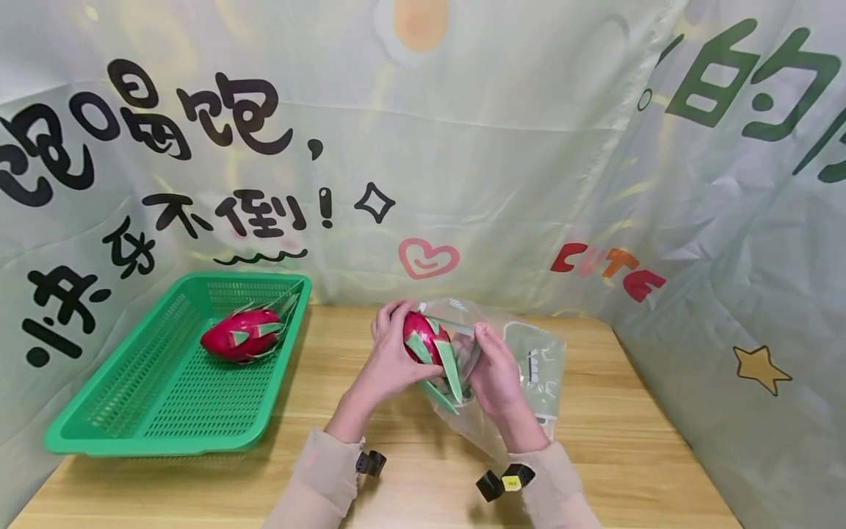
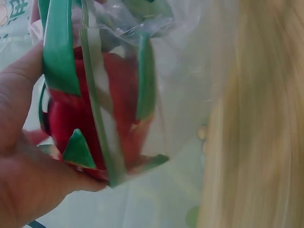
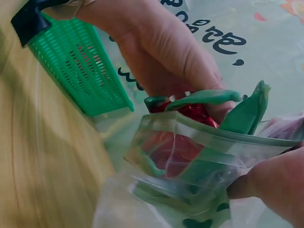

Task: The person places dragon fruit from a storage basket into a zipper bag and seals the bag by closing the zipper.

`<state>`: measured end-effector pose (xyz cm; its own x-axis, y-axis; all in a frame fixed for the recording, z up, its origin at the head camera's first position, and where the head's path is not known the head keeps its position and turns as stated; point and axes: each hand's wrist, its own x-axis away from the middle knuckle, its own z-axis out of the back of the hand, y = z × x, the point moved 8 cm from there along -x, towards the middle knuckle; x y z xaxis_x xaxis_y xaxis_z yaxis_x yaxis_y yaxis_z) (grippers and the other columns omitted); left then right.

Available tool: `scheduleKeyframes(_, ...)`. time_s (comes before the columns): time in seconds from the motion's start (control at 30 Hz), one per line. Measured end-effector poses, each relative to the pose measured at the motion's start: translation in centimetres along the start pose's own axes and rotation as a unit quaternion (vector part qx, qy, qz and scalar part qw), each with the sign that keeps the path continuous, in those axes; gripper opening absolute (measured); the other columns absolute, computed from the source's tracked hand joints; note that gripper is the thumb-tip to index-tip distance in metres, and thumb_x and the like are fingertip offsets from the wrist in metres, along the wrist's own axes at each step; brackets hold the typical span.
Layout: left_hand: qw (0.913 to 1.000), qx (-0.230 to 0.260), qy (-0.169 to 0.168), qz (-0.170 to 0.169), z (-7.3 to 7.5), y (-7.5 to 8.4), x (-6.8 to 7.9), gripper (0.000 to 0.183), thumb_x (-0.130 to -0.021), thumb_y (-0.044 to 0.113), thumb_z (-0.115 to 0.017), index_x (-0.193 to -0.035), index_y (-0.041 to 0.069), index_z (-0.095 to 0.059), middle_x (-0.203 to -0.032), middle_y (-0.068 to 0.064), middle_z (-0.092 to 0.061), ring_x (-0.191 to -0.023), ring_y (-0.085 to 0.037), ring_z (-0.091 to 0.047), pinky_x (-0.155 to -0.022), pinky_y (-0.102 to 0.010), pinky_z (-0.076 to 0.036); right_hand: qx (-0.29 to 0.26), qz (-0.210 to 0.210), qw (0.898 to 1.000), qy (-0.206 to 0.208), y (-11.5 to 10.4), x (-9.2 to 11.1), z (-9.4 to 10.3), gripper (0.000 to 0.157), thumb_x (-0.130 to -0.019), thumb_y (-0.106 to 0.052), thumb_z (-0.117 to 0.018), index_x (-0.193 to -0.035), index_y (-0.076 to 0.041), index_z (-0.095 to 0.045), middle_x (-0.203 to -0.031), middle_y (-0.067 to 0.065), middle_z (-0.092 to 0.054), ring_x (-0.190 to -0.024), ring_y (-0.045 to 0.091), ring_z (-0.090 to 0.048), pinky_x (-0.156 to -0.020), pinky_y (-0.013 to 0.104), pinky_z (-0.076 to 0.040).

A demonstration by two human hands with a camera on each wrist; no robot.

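My left hand (image 1: pixel 391 360) grips a red dragon fruit (image 1: pixel 423 339) with green scales, thumb on one side and fingers round the other. Part of the fruit is inside the mouth of a clear zip bag (image 1: pixel 538 360); its far part shows through the plastic in the left wrist view. The right hand (image 1: pixel 497 371) pinches the bag's rim, its thumb uppermost. In the right wrist view the zip edge (image 3: pixel 228 135) runs across the fruit, with green scales (image 3: pixel 247 109) sticking out above it. The bag's lower part hangs out to the right, over the table.
A green plastic basket (image 1: pixel 261 433) stands on the left of the wooden table (image 1: pixel 410 485), with a second dragon fruit (image 1: pixel 241 336) lying in it. Printed cloth (image 1: pixel 502 184) hangs behind the table and along both sides.
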<state>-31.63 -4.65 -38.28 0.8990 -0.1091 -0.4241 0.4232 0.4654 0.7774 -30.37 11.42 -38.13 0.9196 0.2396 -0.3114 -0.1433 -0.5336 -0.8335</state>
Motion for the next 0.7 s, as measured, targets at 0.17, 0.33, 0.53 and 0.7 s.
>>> scheduleKeyframes(0.17, 0.9975, 0.021, 0.029, 0.061, 0.2, -0.4, -0.1, 0.15, -0.061, 0.03, -0.101, -0.167, 0.018, 0.004, -0.165, -0.017, -0.024, -0.147, -0.039, -0.027, -0.109, -0.064, -0.044, -0.062, 0.047, 0.995, -0.06, -1.2, 0.0, -0.6, 0.031, -0.115, -0.023, -0.032, -0.097, -0.016, -0.056, -0.097, -0.001, -0.064, -0.092, 0.016, -0.06, -0.082, 0.025, -0.05)
scheduleKeyframes(0.33, 0.9936, 0.055, 0.04, 0.09, 0.2, -0.9, 0.0, 0.138, -0.061, 0.026, -0.098, -0.165, 0.005, -0.009, -0.163, -0.02, -0.026, -0.144, -0.04, -0.033, -0.109, -0.063, -0.045, -0.08, 0.072, 0.99, -0.089, -2.0, 0.1, -0.9, 0.034, -0.115, -0.019, -0.028, -0.108, -0.013, -0.06, -0.099, 0.002, -0.067, -0.093, 0.016, -0.063, -0.084, 0.027, -0.052)
scheduleKeyframes(0.53, 0.991, 0.102, 0.028, 0.082, 0.3, -1.4, 0.0, 0.12, -0.061, 0.017, -0.096, -0.156, 0.002, -0.024, -0.152, -0.018, -0.032, -0.134, -0.038, -0.043, -0.106, -0.058, -0.048, -0.075, 0.079, 0.991, -0.083, -2.0, 0.3, -0.9, 0.038, -0.115, -0.015, -0.027, -0.111, -0.011, -0.065, -0.101, 0.001, -0.067, -0.094, 0.015, -0.063, -0.09, 0.027, -0.052)
scheduleKeyframes(0.7, 0.9868, 0.147, -0.004, 0.068, 0.2, -1.6, -0.2, 0.115, -0.063, 0.014, -0.097, -0.154, 0.009, -0.026, -0.154, -0.015, -0.023, -0.136, -0.037, -0.042, -0.108, -0.056, -0.048, -0.068, 0.082, 0.992, -0.065, -1.8, 0.3, -0.7, 0.038, -0.115, -0.015, -0.026, -0.107, -0.013, -0.063, -0.098, -0.001, -0.064, -0.092, 0.014, -0.06, -0.088, 0.027, -0.05)
